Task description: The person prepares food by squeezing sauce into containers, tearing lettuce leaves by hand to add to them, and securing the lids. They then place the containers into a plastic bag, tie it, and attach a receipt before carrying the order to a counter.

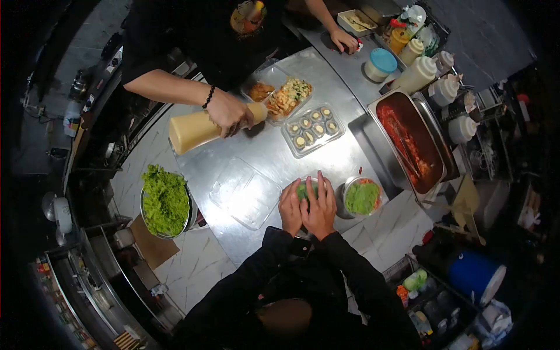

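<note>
Both of my hands lie side by side over a round container with green leaf (pixel 302 190) inside, near the front of the steel table (pixel 233 233). My left hand (pixel 290 207) rests on its left side, fingers stretched out. My right hand (pixel 319 209) covers its right side, fingers extended too. Most of the container is hidden beneath them. Just to the right stands a round bowl (pixel 363 197) with green leaf and some orange bits. A clear plastic lid (pixel 245 192) lies to the left.
Across the table a co-worker's hand (pixel 230 114) tilts a yellow sauce bottle (pixel 195 129) over a food tray (pixel 286 99). An egg-filled tray (pixel 313 130) sits mid-table. Lettuce fills a bowl (pixel 165 201) at left; a red-sauce pan (pixel 408 143) and squeeze bottles (pixel 419 74) stand right.
</note>
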`<state>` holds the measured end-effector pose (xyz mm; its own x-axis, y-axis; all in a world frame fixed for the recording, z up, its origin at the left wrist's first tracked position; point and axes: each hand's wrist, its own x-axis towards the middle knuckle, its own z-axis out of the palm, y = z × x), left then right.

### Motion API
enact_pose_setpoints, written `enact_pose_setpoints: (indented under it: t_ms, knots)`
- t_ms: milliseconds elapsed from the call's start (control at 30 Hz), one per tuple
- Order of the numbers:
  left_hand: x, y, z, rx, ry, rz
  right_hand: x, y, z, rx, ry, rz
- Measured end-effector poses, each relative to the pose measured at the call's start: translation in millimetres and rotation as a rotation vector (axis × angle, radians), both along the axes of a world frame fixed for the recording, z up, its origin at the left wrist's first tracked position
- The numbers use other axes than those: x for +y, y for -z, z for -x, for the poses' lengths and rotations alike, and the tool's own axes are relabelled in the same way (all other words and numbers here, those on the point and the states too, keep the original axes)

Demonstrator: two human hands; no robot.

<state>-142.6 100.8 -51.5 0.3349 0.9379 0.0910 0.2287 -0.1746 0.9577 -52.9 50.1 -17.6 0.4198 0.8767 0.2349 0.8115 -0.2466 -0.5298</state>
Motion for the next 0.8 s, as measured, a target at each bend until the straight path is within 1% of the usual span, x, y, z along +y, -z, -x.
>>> enact_pose_setpoints:
  t_ms: [133,267,367,400,433,467,567,600,700,733,800]
  knots:
    - [3.9,2.0,0.5,-0.043,0.036,0.042,2.9,-0.9,-0.7,-0.041,0.002,0.033]
    - [6.9,-0.9,5.0,-0.051,0.103,0.09,3.1,0.1,2.6,-0.048,0.014,0.004]
    - [5.4,1.8,6.7,-0.082,0.095,0.081,1.7,4.0,5.8,-0.061,0.024,0.015]
    - [7.0,5.4,8.5,-0.056,0.138,0.078,-0.6,8.9,6.7,-0.068,0.029,0.029]
    - [11.1,-2.1,12.3,-0.056,0.174,0.048,0.2,-0.8,9.9,-0.104,0.027,0.016]
    - [13.7,1.3,14.0,-0.035,0.211,0.04,0.1,0.5,10.3,-0.121,0.025,0.041]
    - [8.2,-8.8,26.3,0.037,0.196,0.017,-3.8,-16.7,17.7,-0.246,0.002,0.134]
    - [1.1,-10.4,35.5,0.027,0.166,0.028,-4.1,-13.5,16.9,-0.286,-0.014,0.186]
    - [-37.9,-47.7,92.7,-0.161,0.042,0.074,7.8,-0.7,12.9,-0.363,-0.08,0.168]
    - [-52.5,-48.7,115.8,-0.214,0.032,0.152,10.3,-9.8,20.8,-0.25,-0.089,0.206]
    - [-86.8,-60.3,172.3,-0.211,0.021,0.222,6.3,-16.7,30.6,-0.366,-0.118,0.221]
